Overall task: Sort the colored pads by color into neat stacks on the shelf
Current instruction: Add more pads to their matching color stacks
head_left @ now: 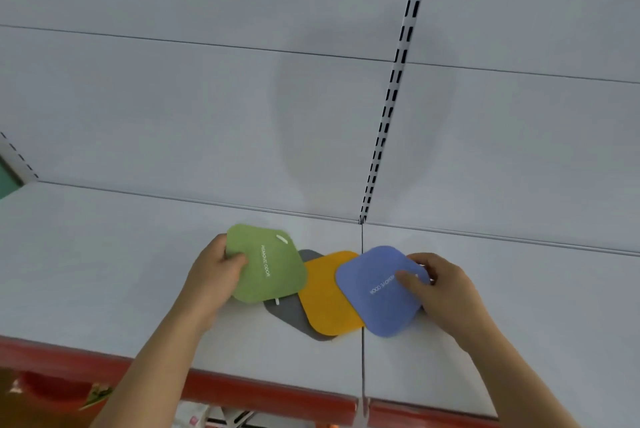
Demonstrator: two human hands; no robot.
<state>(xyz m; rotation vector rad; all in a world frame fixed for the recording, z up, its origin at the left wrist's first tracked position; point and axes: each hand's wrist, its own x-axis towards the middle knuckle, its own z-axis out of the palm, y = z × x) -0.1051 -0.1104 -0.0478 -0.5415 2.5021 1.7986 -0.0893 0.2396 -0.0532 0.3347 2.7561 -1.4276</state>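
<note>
Several square pads with rounded corners lie overlapped on the white shelf (104, 272). My left hand (211, 275) grips the left edge of a green pad (273, 268), thumb on top, with white lettering facing up. Over at the right, my right hand (440, 285) pinches a blue pad (370, 285) at its right edge, thumb pressed on its face. Between them an orange pad (322, 299) lies partly under the blue one. Underneath, a grey pad (291, 315) peeks out beneath the green and orange pads.
The shelf has a red front edge (242, 382) and a seam (362, 351) between two shelf boards just under the blue pad. A white back panel (207, 116) with a slotted upright (391, 98) rises behind. Goods show dimly below the shelf at bottom left.
</note>
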